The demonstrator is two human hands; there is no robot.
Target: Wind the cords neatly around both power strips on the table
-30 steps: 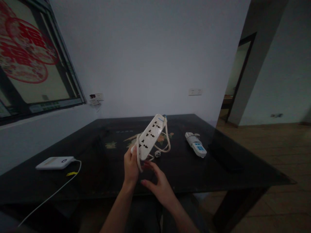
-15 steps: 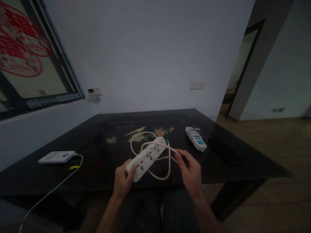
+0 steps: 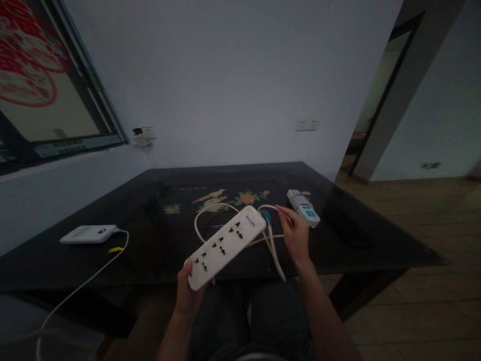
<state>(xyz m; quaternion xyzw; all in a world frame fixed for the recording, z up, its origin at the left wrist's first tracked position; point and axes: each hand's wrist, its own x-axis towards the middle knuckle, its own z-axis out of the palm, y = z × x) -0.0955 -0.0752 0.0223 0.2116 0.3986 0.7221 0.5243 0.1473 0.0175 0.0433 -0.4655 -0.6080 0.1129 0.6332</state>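
A white power strip (image 3: 225,246) is tilted above the front of the dark table, its sockets facing up toward me. My left hand (image 3: 189,287) grips its lower left end, thumb on top and fingers underneath. From the far end a white cord (image 3: 273,250) comes out, with a bit of blue beside it. My right hand (image 3: 295,234) is closed, pinching a stretch of that cord between thumb and fingers just right of the strip. More of the cord loops behind the strip over the table. The cord's plug cannot be made out.
A second power strip (image 3: 304,208), its grey cord wrapped round it, lies at the right of the table (image 3: 158,260). On the left lies a white power bank (image 3: 90,234) with a cable running off the front edge. Wall sockets (image 3: 306,125) sit behind.
The power strip has turned more toward me and come nearer. The cord no longer crosses over its top; my right hand has moved it to the strip's right side.
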